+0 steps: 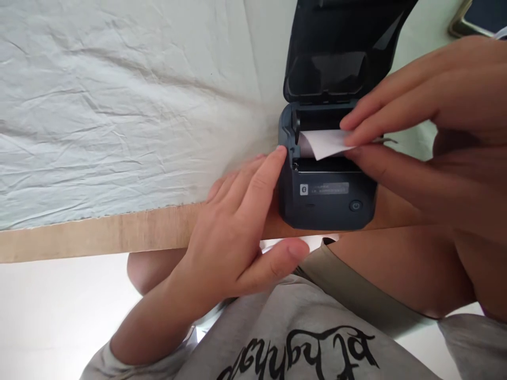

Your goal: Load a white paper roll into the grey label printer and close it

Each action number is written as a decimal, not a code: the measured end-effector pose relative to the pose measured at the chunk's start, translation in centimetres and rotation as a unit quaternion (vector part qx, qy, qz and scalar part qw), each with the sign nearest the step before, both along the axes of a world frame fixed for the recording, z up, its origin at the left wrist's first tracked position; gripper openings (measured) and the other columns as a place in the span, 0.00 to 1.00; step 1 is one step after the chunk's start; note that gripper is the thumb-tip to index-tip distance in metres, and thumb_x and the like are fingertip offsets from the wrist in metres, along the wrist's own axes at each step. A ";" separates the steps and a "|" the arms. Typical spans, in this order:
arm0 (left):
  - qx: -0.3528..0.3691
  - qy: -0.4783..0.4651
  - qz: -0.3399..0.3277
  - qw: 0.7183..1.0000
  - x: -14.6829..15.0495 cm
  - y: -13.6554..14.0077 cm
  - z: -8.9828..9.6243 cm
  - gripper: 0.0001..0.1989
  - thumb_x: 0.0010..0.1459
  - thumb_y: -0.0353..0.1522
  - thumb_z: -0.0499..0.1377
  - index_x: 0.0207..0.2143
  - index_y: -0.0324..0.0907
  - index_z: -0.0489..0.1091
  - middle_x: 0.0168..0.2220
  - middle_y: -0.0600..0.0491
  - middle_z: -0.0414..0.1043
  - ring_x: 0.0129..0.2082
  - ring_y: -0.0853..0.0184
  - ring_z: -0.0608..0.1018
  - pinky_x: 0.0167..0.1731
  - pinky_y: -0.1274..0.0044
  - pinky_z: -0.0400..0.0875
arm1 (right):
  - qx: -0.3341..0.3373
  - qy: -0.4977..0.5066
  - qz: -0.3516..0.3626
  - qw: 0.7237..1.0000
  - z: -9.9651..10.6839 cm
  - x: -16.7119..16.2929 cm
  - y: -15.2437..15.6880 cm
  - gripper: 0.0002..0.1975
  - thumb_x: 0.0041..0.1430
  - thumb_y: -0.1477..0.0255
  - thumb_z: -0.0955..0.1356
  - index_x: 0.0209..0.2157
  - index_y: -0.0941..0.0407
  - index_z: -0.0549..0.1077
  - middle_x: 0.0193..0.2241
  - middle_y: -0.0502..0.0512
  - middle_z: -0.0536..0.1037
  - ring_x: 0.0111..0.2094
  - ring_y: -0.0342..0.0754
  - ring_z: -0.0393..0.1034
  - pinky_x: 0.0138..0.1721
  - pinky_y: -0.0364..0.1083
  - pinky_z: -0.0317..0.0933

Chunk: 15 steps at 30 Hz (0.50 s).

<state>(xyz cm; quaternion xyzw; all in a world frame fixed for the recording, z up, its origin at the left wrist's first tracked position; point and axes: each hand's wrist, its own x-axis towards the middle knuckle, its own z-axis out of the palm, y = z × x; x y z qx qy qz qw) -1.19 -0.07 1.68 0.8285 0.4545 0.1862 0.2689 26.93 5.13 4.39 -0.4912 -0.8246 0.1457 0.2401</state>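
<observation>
A dark blue label printer (327, 211) stands at the table's near edge, its black lid (336, 53) tipped up and back. Inside the bay lies a white paper roll, and its loose end (327, 143) sticks up toward me. My right hand (428, 116) pinches that paper end between thumb and fingers, over the right side of the bay. Against the printer's left side rests my left hand (241, 227), fingers stretched out, the index fingertip touching the casing and the thumb apart. A power button and a Bluetooth label show on the front.
A pale, creased cloth (119, 116) covers the table, leaving a strip of wooden edge (99, 232) bare along the front. At the top right corner lies a dark, flat object with a light rim (483, 18), partly out of view. My legs are below the edge.
</observation>
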 end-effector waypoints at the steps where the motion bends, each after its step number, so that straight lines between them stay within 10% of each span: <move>1: -0.011 -0.002 0.014 1.000 0.0 0.2 0.3 0.42 0.83 0.62 0.35 0.85 0.51 0.57 0.82 0.43 0.70 0.79 0.43 0.76 0.77 0.51 0.75 | 0.009 0.012 0.025 1.000 0.0 -0.1 -0.4 0.08 0.77 0.60 0.71 0.42 0.45 0.81 0.46 0.43 0.86 0.54 0.45 0.83 0.52 0.55 0.76; 7: -0.025 -0.021 0.069 0.997 0.8 1.3 1.2 0.34 0.86 0.55 0.48 0.79 0.45 0.66 0.78 0.44 0.75 0.77 0.47 0.78 0.76 0.55 0.78 | 0.078 0.034 0.102 0.991 -0.9 -0.4 -2.7 0.06 0.77 0.73 0.71 0.42 0.48 0.76 0.47 0.42 0.86 0.44 0.41 0.82 0.50 0.52 0.79; 15: -0.015 -0.015 0.064 0.998 2.3 2.5 0.1 0.32 0.78 0.47 0.60 0.77 0.43 0.67 0.75 0.46 0.78 0.71 0.49 0.82 0.70 0.60 0.83 | 0.095 0.019 0.160 0.982 -2.0 1.8 -3.0 0.12 0.75 0.71 0.72 0.57 0.46 0.78 0.58 0.48 0.84 0.61 0.47 0.81 0.65 0.54 0.79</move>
